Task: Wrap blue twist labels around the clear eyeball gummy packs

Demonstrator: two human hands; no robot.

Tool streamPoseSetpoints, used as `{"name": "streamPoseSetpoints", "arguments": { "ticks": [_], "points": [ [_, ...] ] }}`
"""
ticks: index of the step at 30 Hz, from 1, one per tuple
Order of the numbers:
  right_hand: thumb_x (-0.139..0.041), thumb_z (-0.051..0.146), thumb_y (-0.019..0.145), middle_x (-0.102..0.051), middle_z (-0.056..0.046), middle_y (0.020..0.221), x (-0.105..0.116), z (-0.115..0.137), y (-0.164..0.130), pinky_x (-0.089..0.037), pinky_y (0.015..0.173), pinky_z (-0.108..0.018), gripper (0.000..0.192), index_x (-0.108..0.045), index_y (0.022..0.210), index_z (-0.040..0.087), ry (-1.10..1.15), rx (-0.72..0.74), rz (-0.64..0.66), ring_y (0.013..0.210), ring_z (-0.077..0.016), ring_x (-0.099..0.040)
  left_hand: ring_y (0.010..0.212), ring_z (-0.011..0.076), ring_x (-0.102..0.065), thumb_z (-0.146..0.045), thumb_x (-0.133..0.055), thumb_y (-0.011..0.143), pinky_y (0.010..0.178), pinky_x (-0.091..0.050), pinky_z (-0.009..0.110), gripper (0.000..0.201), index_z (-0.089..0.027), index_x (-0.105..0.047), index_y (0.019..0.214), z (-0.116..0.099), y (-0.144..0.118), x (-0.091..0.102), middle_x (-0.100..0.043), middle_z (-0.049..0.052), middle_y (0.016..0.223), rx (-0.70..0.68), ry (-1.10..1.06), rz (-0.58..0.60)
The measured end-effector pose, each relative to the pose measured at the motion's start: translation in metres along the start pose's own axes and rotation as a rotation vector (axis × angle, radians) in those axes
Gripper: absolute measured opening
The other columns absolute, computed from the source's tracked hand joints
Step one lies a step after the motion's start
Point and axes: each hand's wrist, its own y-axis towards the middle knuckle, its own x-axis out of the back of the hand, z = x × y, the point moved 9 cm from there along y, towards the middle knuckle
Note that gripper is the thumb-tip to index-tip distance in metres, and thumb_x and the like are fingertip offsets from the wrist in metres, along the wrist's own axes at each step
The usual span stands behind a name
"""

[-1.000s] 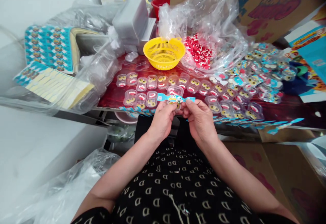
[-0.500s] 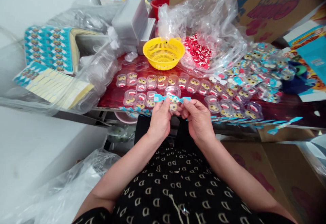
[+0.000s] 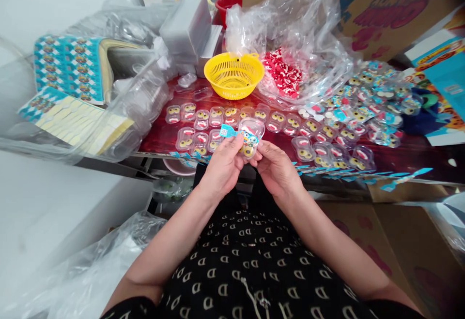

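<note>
My left hand (image 3: pixel 222 168) and my right hand (image 3: pixel 276 169) together hold a small clear plastic case (image 3: pixel 250 137) with yellow and red candy inside, just above the near edge of the red table (image 3: pixel 163 135). A blue printed sticker strip (image 3: pixel 238 133) lies across the case, its left end under my left thumb. My right fingers pinch the case's right side. Rows of several like filled clear cases (image 3: pixel 218 118) lie on the table right behind my hands.
A yellow basket (image 3: pixel 234 74) stands behind the rows. A clear bag of red and white candies (image 3: pixel 286 69) lies to its right, a heap of labelled cases (image 3: pixel 370 101) further right. Sticker sheets (image 3: pixel 65 69) and clear bags fill the left; cardboard boxes (image 3: pixel 381 9) stand behind.
The sticker strip was stretched flat between both hands; now its right part is folded down over the case, and the case is tilted and turned to the right.
</note>
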Motion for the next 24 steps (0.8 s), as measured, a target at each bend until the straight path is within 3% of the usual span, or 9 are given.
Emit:
{"name": "streamPoseSetpoints", "arguments": {
  "ticks": [5,11,15,18,21,24],
  "points": [
    [-0.081,0.044,0.075,-0.046,0.006,0.06,-0.001,-0.005,-0.008,-0.043,0.066,-0.031,0.029,-0.059,0.073,0.025,0.013,-0.049,0.059,0.059,-0.0132,-0.045,0.065,0.0141,-0.067,-0.044,-0.071,0.09,0.059,-0.051,0.024,0.03,-0.015,-0.069,0.083,-0.001,-0.002,-0.002,-0.07,0.003,0.069,0.004,0.037,0.062],
    [-0.085,0.04,0.075,-0.052,0.005,0.066,-0.002,-0.002,-0.016,-0.045,0.063,-0.028,0.026,-0.069,0.089,0.025,0.085,-0.058,0.043,0.061,-0.0118,-0.046,0.059,0.0108,-0.063,-0.045,-0.074,0.087,0.056,-0.052,0.022,0.032,-0.014,-0.069,0.086,0.0,-0.004,-0.004,-0.067,0.002,0.068,-0.002,0.066,0.076],
    [-0.091,0.04,0.066,-0.059,0.005,0.072,0.002,0.002,-0.017,-0.041,0.053,-0.025,0.038,-0.071,0.094,0.024,0.08,-0.01,-0.022,0.057,-0.0088,-0.041,0.061,0.0103,-0.062,-0.043,-0.074,0.086,0.055,-0.052,0.022,0.03,-0.014,-0.07,0.09,0.005,-0.008,-0.007,-0.07,0.002,0.075,-0.022,0.127,0.048],
    [-0.089,0.038,0.069,-0.061,0.005,0.07,0.01,0.01,-0.02,-0.04,0.05,-0.024,0.028,-0.071,0.085,0.024,0.012,0.11,-0.12,0.054,-0.0086,-0.044,0.062,0.0104,-0.063,-0.038,-0.07,0.089,0.054,-0.052,0.021,0.024,-0.015,-0.07,0.094,0.005,-0.008,-0.006,-0.07,0.002,0.078,-0.077,0.166,0.006],
    [-0.083,0.036,0.077,-0.065,0.005,0.068,0.013,0.016,-0.026,-0.051,0.064,-0.029,0.016,-0.073,0.083,0.025,-0.052,0.187,-0.157,0.059,-0.011,-0.055,0.063,0.0111,-0.063,-0.037,-0.067,0.091,0.055,-0.054,0.022,0.021,-0.016,-0.069,0.092,0.0,-0.005,0.004,-0.069,0.001,0.077,-0.155,0.212,-0.07],
    [-0.081,0.037,0.079,-0.074,0.002,0.081,0.013,0.015,-0.03,-0.056,0.084,-0.035,0.018,-0.078,0.094,0.028,-0.104,0.179,-0.127,0.072,-0.0138,-0.065,0.066,0.0113,-0.063,-0.038,-0.064,0.093,0.057,-0.056,0.023,0.021,-0.017,-0.07,0.092,-0.012,-0.005,0.011,-0.069,0.003,0.084,-0.265,0.349,-0.132]
  ]
}}
